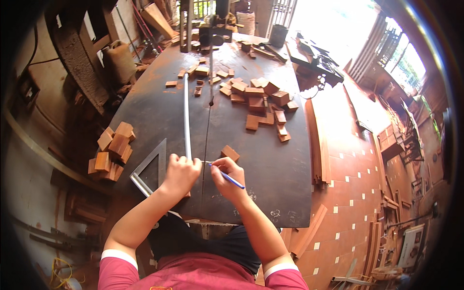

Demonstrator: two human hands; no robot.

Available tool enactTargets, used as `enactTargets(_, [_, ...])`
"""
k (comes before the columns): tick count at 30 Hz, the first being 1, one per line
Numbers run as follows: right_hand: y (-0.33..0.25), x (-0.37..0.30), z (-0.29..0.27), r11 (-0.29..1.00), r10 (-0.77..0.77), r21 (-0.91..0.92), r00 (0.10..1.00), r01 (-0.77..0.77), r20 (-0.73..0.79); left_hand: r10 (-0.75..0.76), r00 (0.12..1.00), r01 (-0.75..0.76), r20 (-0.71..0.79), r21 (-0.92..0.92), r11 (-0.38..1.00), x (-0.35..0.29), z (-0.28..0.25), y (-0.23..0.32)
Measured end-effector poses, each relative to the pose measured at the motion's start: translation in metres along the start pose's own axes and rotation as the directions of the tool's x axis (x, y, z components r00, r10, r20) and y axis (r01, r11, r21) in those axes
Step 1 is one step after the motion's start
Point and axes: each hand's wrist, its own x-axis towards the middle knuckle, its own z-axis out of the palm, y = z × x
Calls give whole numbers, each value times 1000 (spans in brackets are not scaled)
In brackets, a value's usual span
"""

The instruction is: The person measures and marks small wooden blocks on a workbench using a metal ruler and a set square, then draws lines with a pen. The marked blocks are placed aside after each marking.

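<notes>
My right hand is closed around a blue pen, its tip pointing left toward my other hand. My left hand is a closed fist at the near end of a long pale metal bar. What its fingers hold is hidden, though a bit of reddish wood shows just below it. A single wooden block lies just beyond my right hand. Left of my left hand, a triangular set square rests on the dark tabletop.
A thin upright saw blade meets the tabletop slot. Many wooden blocks are scattered beyond it on the right. More blocks are stacked at the left edge. Long boards stand along the right side, above a tiled floor.
</notes>
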Motion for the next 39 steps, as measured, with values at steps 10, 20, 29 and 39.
enactTargets(10, [4, 0, 0, 1000, -2, -28, 1000, 1, -13, -857, 489, 547, -159, -710, 444, -54, -18, -94])
enactTargets(20, [10, -4, 6, 989, 136, 42, 982, -142, 129, -794, 340, 617, 504, -757, -216, -175, 14, -113])
enactTargets(29, [10, -20, 34, 709, -460, -440, 834, 551, 303, -545, 443, 294, 713, -689, -662, -181, -10, -106])
enactTargets(39, [-1, -40, 68, 396, -438, -695, 789, 600, 431, -313, 583, 428, 750, -611, -667, -191, -15, -77])
